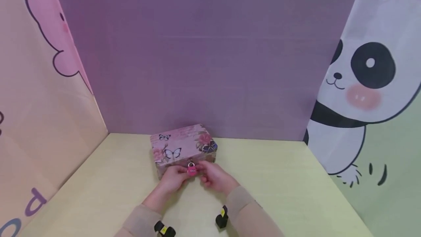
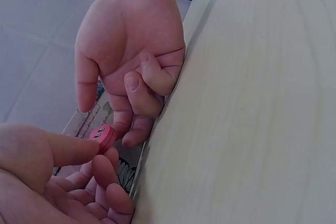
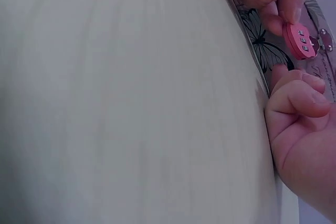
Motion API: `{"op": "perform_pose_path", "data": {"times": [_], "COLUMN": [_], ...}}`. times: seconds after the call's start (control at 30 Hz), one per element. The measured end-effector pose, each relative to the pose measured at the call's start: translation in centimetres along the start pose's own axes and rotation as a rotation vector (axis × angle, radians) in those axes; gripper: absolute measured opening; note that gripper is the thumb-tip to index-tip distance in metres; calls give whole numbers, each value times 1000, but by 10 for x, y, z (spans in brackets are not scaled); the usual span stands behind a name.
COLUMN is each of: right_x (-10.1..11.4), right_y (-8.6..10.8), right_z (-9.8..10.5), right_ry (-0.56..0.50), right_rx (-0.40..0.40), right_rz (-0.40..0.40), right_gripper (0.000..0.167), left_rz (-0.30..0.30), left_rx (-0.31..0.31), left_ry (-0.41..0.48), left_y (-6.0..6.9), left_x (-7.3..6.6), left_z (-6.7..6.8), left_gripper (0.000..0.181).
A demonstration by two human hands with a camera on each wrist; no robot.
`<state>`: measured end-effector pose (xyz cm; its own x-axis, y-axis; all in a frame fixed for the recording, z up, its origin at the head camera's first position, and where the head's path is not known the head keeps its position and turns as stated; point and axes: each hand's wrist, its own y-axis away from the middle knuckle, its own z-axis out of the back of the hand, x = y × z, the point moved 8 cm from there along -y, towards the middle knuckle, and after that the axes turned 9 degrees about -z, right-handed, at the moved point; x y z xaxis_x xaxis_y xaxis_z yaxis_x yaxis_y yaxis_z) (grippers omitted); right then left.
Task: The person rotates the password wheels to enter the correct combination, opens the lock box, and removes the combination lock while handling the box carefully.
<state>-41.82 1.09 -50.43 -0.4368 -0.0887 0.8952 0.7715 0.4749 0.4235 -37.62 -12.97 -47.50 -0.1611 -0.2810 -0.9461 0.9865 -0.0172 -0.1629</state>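
Observation:
A pink padlock with number dials point(image 1: 192, 170) hangs at the front clasp of a pink butterfly-and-rose box point(image 1: 184, 142). My left hand point(image 1: 172, 180) pinches the padlock between thumb and fingertip; in the right wrist view this hand comes from the top, holding the padlock point(image 3: 300, 41) by its edge. On the padlock's other side is my right hand point(image 1: 217, 177), its fingers loosely bent. The left wrist view has my right hand point(image 2: 134, 40) coming from above, thumb extended, a fingertip close against the padlock point(image 2: 101, 138); whether it touches is unclear.
The box stands on a pale wooden table point(image 1: 279, 185), near a purple back panel point(image 1: 210, 54). A panda print point(image 1: 375, 65) covers the right side panel, and a pink cartoon print is on the left. Small black devices point(image 1: 165, 229) show by both sleeves.

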Motion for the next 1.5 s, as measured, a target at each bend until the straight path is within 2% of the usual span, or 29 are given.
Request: {"op": "perform_pose_path", "data": {"times": [0.2,0.4,0.97,1.2,1.4,1.5], "right_x": [2,3,6,7,6,7], "right_y": [5,5,6,6,5,3], "right_z": [4,6,10,5,-2,-6], "right_ry": [5,14,91,149,144,145], "right_rx": [-4,0,-14,16,17,7], "right_rz": [-6,1,6,35,48,56], "right_gripper": [43,39,33,27,26,23], "left_rz": [-7,14,21,16,18,-3], "left_rx": [7,1,4,17,16,10], "left_ry": [-18,-39,-16,-24,-17,-5], "left_y": [1,1,0,-1,-1,-1], "left_x": [-2,1,0,0,0,-1], "left_z": [0,4,3,2,2,1], "left_gripper": [11,11,11,11,11,12]}}
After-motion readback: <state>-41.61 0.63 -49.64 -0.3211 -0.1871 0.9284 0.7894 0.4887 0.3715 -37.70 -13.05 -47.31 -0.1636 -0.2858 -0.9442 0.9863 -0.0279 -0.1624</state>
